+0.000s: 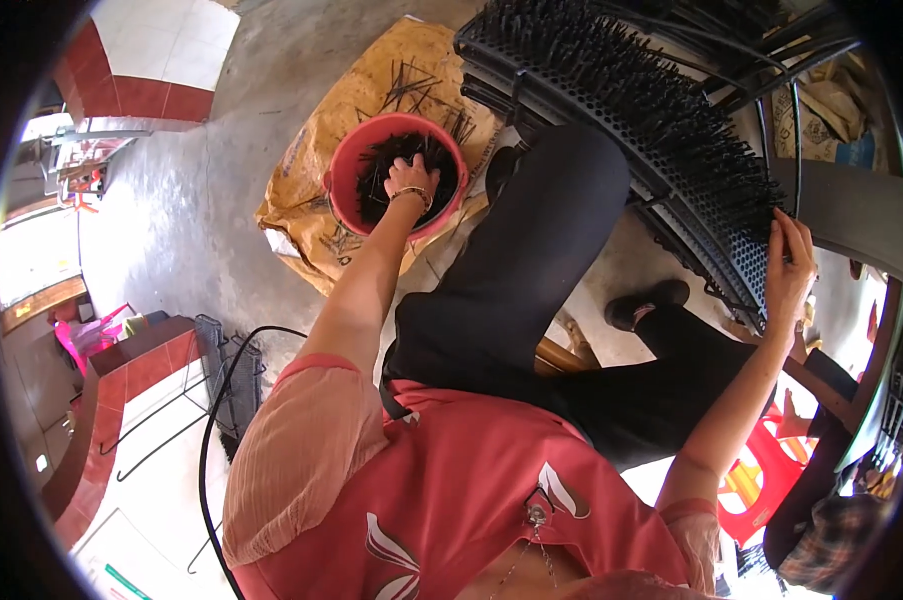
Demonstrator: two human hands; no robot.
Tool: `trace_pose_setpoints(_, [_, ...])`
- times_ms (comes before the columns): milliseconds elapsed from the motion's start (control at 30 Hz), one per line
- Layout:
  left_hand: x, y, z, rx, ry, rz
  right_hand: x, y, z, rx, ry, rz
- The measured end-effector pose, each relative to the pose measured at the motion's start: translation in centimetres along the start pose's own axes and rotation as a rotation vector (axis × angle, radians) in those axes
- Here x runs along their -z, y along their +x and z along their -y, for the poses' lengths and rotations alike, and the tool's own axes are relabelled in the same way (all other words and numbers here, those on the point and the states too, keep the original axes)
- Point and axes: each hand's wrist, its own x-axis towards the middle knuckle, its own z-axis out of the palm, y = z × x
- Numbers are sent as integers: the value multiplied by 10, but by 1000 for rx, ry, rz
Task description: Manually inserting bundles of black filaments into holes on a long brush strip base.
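Note:
My left hand (411, 182) reaches down into a red bucket (337, 185) that holds many thin black sticks (376, 170). Its fingers curl into the sticks, and the fingertips are hidden among them. On my right stands a long black perforated panel (749, 262) on a frame, with dense rows of upright black sticks (611, 80) in its holes. At the near end of these rows is my right hand (791, 262), fingers drawn together against the last sticks. What lies between those fingertips is too small to make out.
Under the bucket is a yellow-brown sack (301, 205) with loose sticks scattered on it. A black cable (207, 450) curves along my left side. Another person's arm (821, 388) shows at the right, near a red plastic stool (761, 490). Black metal frames (771, 60) stand behind the panel.

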Motion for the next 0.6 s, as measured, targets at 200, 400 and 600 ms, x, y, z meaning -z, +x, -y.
trace_pose_setpoints(200, [-27, 27, -3, 25, -33, -104, -1, 1, -5, 1, 7, 21])
trace_pose_setpoints(400, [-61, 44, 1, 96, -182, -287, -4, 1, -2, 33, -25, -133])
trace_pose_setpoints(600, [-68, 47, 4, 88, -324, -426, -5, 3, -7, -29, -10, -165])
